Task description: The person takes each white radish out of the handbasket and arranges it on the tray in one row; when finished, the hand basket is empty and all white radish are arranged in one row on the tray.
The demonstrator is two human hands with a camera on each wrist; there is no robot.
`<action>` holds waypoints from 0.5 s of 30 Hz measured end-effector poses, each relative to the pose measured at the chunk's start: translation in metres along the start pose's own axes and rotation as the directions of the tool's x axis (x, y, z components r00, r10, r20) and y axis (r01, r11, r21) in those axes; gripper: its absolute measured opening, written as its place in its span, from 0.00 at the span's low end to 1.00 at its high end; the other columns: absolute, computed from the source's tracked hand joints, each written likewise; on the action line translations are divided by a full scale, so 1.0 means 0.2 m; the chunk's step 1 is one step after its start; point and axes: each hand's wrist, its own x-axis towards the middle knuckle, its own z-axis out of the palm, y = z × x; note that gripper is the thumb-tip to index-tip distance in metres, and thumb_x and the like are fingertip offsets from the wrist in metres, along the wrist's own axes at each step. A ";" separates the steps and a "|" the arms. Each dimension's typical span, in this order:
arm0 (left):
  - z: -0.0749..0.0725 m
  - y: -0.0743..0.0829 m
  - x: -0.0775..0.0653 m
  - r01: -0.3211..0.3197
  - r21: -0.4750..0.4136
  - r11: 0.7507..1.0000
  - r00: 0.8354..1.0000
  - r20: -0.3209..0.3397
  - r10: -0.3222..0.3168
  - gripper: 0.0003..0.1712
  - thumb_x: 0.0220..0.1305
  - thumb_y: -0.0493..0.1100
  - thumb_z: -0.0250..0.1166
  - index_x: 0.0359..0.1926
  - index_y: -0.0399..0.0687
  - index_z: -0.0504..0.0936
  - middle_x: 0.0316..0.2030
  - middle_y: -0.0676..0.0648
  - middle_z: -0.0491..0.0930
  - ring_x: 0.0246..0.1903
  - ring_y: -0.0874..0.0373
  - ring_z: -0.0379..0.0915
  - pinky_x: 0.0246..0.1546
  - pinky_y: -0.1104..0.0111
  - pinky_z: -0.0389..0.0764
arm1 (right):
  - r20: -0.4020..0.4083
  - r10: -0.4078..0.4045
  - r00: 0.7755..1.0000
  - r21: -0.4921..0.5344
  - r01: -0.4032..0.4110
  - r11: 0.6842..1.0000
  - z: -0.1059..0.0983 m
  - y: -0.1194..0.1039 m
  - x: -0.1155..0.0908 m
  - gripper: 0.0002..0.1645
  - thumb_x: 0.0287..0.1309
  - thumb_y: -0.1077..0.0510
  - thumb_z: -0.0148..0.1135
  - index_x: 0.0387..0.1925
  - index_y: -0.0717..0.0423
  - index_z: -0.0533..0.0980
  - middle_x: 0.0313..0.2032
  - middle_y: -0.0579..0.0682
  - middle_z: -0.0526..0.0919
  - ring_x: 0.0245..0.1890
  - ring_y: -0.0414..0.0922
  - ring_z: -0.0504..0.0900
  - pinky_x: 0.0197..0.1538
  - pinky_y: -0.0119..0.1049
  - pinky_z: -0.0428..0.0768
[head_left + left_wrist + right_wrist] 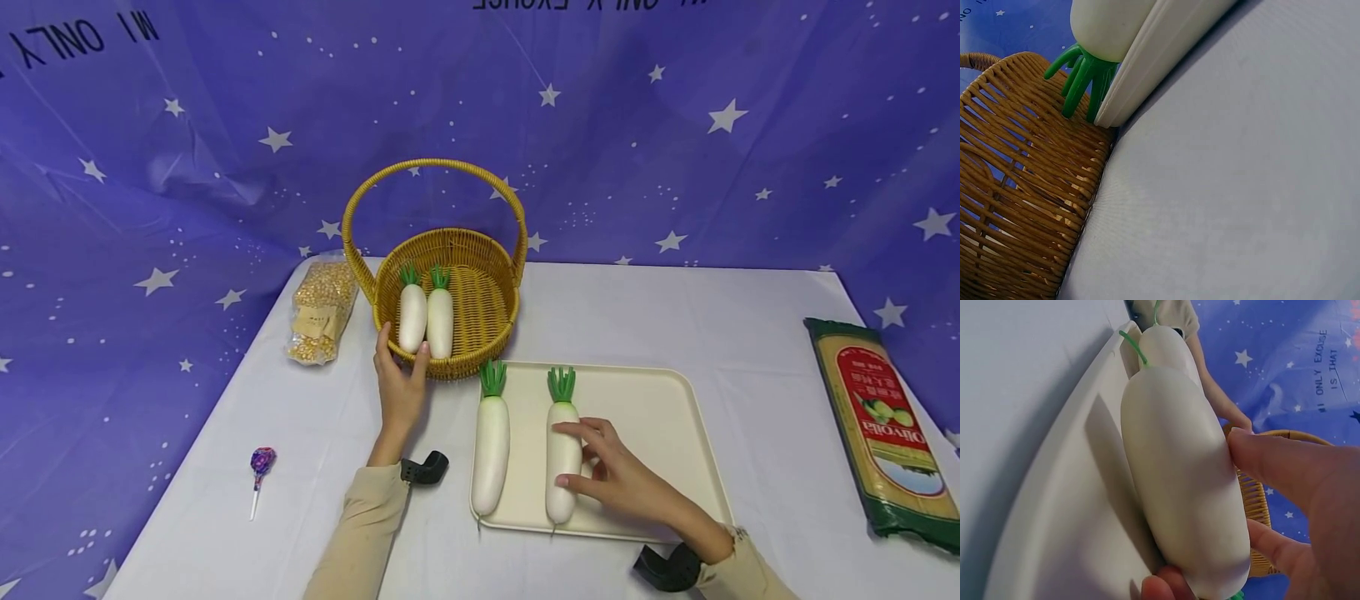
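My right hand (618, 471) grips the right-hand white radish (562, 450) on the cream tray (637, 450). In the right wrist view, its thumb lies along one side of this radish (1179, 469), and fingertips (1159, 587) show on the other side. Left of it on the tray lies a second white radish (491, 454), its green top toward the basket. My left hand (401, 396) rests at the near left rim of the wicker basket (480, 312), thumb and finger spread and extended. Two smaller radishes (412, 317) lie side by side inside, green tops pointing away.
Left of the basket is a bag of corn kernels (322, 312). A wrapped lollipop (261, 467) lies at the table's left. At the far right is a green-ended pack of noodles (881, 425). The basket's tall handle (435, 162) arches up before a blue starry backdrop (600, 167).
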 end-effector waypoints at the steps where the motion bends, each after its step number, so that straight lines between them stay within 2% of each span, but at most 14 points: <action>1: 0.00 0.00 0.00 0.001 0.000 1.000 1.000 0.000 -0.001 0.41 0.61 0.59 0.55 0.69 0.57 0.48 0.62 0.37 0.54 0.59 0.47 0.58 0.53 0.53 0.65 | -0.004 -0.002 1.000 0.001 0.002 1.000 0.00 0.00 0.00 0.37 0.49 0.43 0.64 0.61 0.41 0.63 0.57 0.55 0.57 0.37 0.39 0.70 0.32 0.26 0.71; 3: 0.00 0.00 0.00 0.000 -0.003 1.000 1.000 0.003 0.000 0.40 0.61 0.59 0.55 0.69 0.59 0.47 0.62 0.37 0.54 0.58 0.47 0.58 0.52 0.54 0.65 | -0.008 -0.008 1.000 0.007 0.008 1.000 0.00 0.00 0.00 0.37 0.49 0.44 0.64 0.60 0.42 0.63 0.57 0.54 0.57 0.37 0.39 0.70 0.32 0.26 0.72; 10: 0.00 -0.01 0.00 0.000 -0.023 1.000 1.000 0.007 0.001 0.42 0.60 0.59 0.55 0.69 0.53 0.48 0.63 0.38 0.53 0.62 0.46 0.55 0.55 0.53 0.64 | -0.032 -0.052 0.998 0.012 0.052 0.999 0.01 0.00 0.01 0.35 0.50 0.46 0.64 0.60 0.43 0.64 0.56 0.51 0.62 0.36 0.39 0.70 0.32 0.26 0.71; 15: 0.00 0.00 0.00 0.001 -0.017 1.000 1.000 0.008 -0.001 0.41 0.61 0.59 0.55 0.69 0.56 0.47 0.64 0.38 0.52 0.63 0.46 0.53 0.57 0.51 0.62 | -0.048 -0.099 0.994 0.019 0.100 0.995 0.01 0.01 0.01 0.34 0.51 0.49 0.64 0.60 0.44 0.64 0.55 0.49 0.65 0.35 0.38 0.71 0.31 0.27 0.72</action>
